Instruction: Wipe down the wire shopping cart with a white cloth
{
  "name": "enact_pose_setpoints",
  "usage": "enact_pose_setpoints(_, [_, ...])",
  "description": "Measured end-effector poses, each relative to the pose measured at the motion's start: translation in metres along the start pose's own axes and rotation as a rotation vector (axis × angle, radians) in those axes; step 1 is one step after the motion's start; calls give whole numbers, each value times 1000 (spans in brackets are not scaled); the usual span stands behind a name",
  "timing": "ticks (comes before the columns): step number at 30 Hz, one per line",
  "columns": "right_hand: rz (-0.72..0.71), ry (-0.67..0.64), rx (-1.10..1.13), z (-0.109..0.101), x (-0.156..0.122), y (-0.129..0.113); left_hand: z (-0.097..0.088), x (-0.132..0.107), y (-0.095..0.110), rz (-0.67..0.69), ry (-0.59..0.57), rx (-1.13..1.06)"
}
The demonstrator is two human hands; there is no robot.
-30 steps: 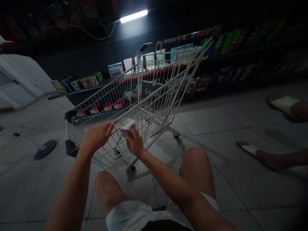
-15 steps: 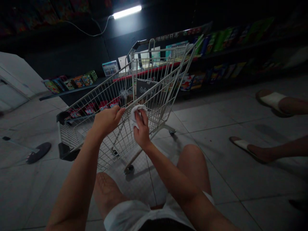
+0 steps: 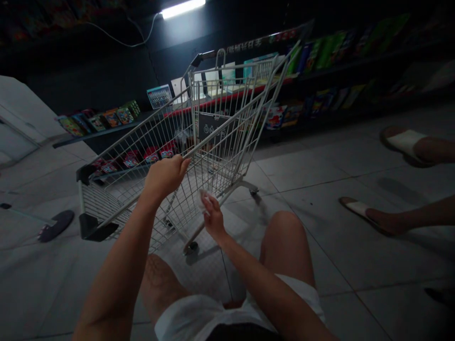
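We look down past a pair of bare knees and white shorts at a metal shopping cart, which stands on the grey tiled floor right in front of us, its low end to our left and its handle on the far side. The left hand is closed over the near top rail, fingers curled around the bar; we take this as a steadying grip, since the cart rests on wheels that could roll. The right hand is lower, near the cart's side, its fingers pinching a small white cloth; the bunching seems to keep the cloth firmly between the fingertips. The light is dim and the cloth a little blurred, so we cannot tell whether it touches the wires. A dark panel is fixed inside the cart, toward the handle end. Behind, we see shelves of colourful packets, apparently faced outward for shoppers, beneath a bright tube lamp. To our left is a round base; to our right, another person's feet in pale sandals, well apart from the cart.
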State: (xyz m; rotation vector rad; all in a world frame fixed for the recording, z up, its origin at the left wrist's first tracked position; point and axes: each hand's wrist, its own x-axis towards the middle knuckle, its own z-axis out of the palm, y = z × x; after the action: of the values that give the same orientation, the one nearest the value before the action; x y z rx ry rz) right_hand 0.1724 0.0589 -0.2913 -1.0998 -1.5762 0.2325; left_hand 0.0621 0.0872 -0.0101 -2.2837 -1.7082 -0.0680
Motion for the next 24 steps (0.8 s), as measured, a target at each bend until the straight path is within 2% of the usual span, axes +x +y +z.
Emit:
enact_pose_setpoints(1, [-23,62,4,-8,19,-10,0,0,0,0,7,6])
enact_pose_setpoints(3, [-68,95,-4,-20,61,-29,1,-2,0,1,23,11])
enact_pose_setpoints(5, [-70,60,-19,-25,89,-40,0,-3,0,-2,21,10])
enact_pose_setpoints(6, [-53,30,-29,-23,94,-41,-1,-4,1,-8,10,8])
enact_pose_setpoints(8, [4,-46,-59,-14,81,-34,-3,-5,1,-26,-16,6])
enact_pose_setpoints(12, [98,-222,-104,-2,13,-1,-6,-6,1,-48,-41,5])
enact_pose_setpoints(14, [104,-213,-98,-10,-2,19,-7,-7,1,-37,-51,-1])
enact_pose_setpoints(15, [109,-142,-102,-19,0,30,-6,-7,0,-31,-57,-2])
enact_pose_setpoints(17, [126,93,-133,-43,28,54,-5,-7,-1,-23,-56,4])
enact_pose_setpoints(19, [137,292,-176,-67,75,80,-5,-8,-2,-23,-45,16])
enact_pose_setpoints(20, [152,329,-192,-77,99,91,-5,-8,-3,-24,-41,22])
enact_pose_setpoints(22, [227,298,-204,-88,140,108,-5,-9,-3,-29,-41,33])
enact_pose_setpoints(24, [294,237,-206,-84,158,110,-5,-9,-3,-32,-45,37])
